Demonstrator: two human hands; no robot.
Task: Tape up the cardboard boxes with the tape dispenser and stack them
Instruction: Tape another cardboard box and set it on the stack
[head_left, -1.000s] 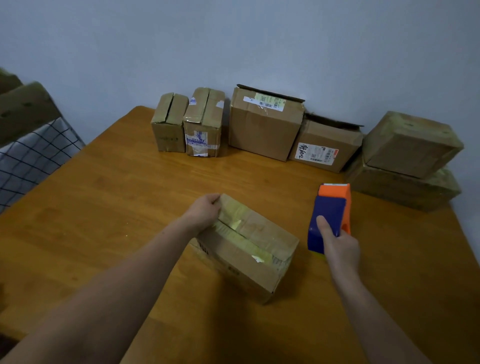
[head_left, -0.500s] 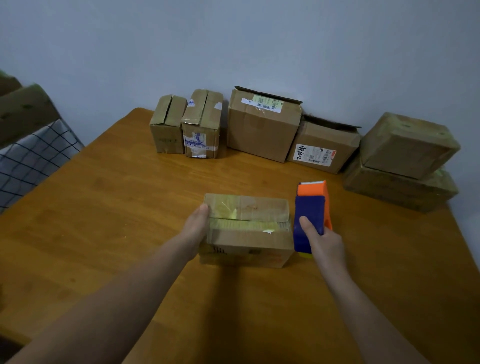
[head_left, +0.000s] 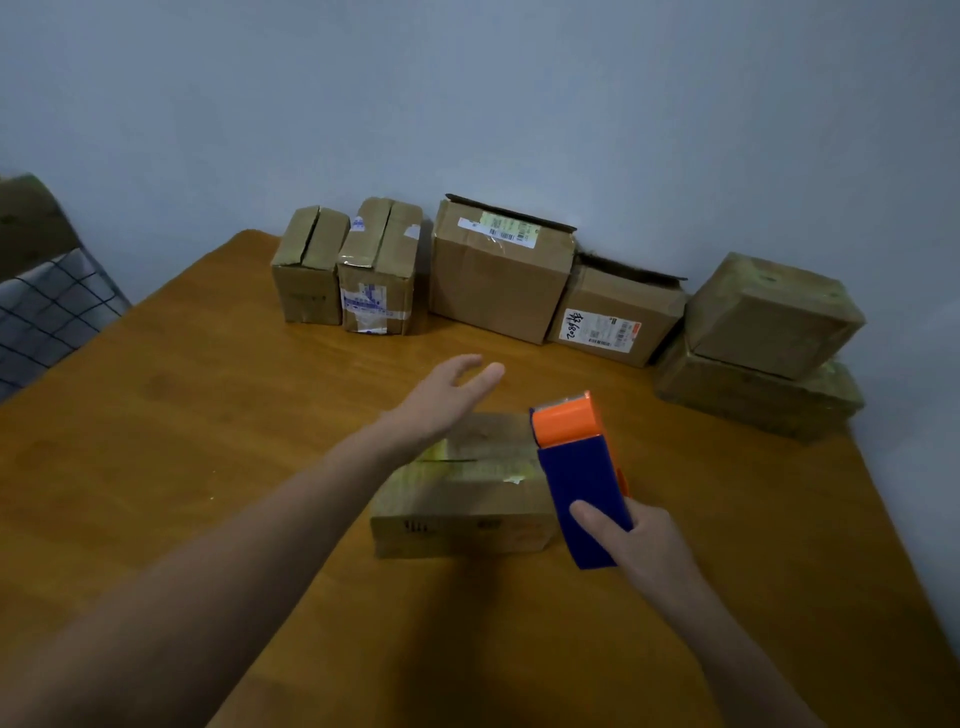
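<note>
A small cardboard box (head_left: 462, 499) lies flat in the middle of the wooden table (head_left: 208, 415), its top seam covered with glossy tape. My left hand (head_left: 447, 395) hovers above the box's far left part with fingers spread, holding nothing. My right hand (head_left: 639, 545) grips the blue and orange tape dispenser (head_left: 576, 467), lifted over the box's right end with its orange head pointing away from me.
Along the wall stand two small boxes (head_left: 311, 265) (head_left: 379, 270), a larger labelled box (head_left: 498, 270) and another labelled box (head_left: 618, 317). Two taped boxes (head_left: 769, 317) are stacked at the far right. A checked cloth (head_left: 47, 306) lies beyond the table's left edge.
My left hand let go of the box's left end and rose above it. My right hand lifted the dispenser from beside the box to over its right end.
</note>
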